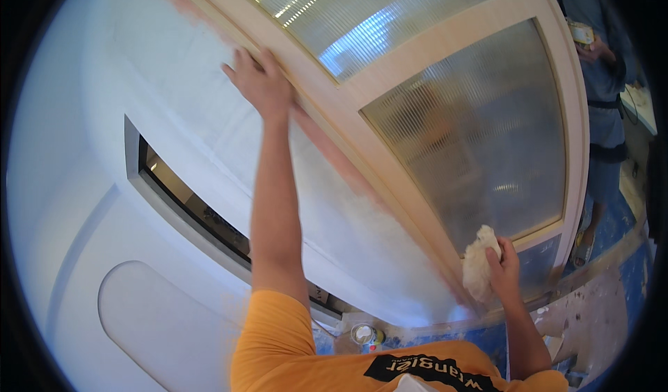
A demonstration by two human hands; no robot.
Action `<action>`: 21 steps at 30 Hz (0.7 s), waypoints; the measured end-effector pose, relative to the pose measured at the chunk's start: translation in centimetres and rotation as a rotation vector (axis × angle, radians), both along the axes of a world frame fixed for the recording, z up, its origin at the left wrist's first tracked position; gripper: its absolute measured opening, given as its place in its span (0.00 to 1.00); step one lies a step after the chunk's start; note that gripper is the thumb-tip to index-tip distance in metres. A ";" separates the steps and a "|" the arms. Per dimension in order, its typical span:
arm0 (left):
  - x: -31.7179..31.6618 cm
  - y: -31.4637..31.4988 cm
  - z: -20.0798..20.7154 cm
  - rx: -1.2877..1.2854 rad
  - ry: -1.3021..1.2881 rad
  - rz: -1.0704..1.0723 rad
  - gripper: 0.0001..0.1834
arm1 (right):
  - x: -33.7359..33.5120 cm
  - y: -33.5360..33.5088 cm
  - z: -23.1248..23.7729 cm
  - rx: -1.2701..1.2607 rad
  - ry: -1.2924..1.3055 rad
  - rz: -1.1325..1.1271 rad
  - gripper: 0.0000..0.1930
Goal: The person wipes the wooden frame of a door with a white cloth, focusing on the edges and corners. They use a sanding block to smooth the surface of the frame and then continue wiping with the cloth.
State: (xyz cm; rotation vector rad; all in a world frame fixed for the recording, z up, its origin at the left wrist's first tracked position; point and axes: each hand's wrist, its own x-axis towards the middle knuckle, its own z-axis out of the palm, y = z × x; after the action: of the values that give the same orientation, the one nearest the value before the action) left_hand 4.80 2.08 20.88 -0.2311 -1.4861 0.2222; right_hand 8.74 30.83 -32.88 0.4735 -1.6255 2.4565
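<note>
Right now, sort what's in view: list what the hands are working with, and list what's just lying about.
In use:
- left hand, flat against the pale wooden door frame
- right hand, gripping a crumpled white cloth pressed on the frame's lower part
- ribbed frosted glass panes within that frame

Lying about:
- small round open tin on the blue floor covering
- another person standing beyond

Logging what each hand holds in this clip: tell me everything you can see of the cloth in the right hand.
The cloth is a crumpled, off-white rag, soft and bunched into a lump with no clear edges. The right hand grips it from the right side, fingers curled over its top. It is pressed against the lower part of the pale wooden door frame, beside the ribbed frosted glass pane. Any stain or wetness on it cannot be made out.
</note>
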 end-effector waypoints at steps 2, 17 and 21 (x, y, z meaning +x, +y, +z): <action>-0.3 -0.7 -4.2 -0.059 0.095 -0.067 0.22 | -1.2 -1.1 6.4 -0.085 0.110 0.034 0.16; 5.4 -2.5 9.9 0.427 -0.428 -0.265 0.22 | -1.7 -21.6 22.8 0.220 0.951 -0.634 0.27; 7.4 -3.3 10.2 0.432 -0.691 -0.436 0.29 | -4.0 -22.8 34.1 0.110 1.088 -0.620 0.33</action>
State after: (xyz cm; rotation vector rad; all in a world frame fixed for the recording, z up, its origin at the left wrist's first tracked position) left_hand 12.19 -1.18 31.12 -0.2897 -2.0693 -0.5825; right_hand 4.72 8.03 1.22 0.9206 -1.1433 1.2506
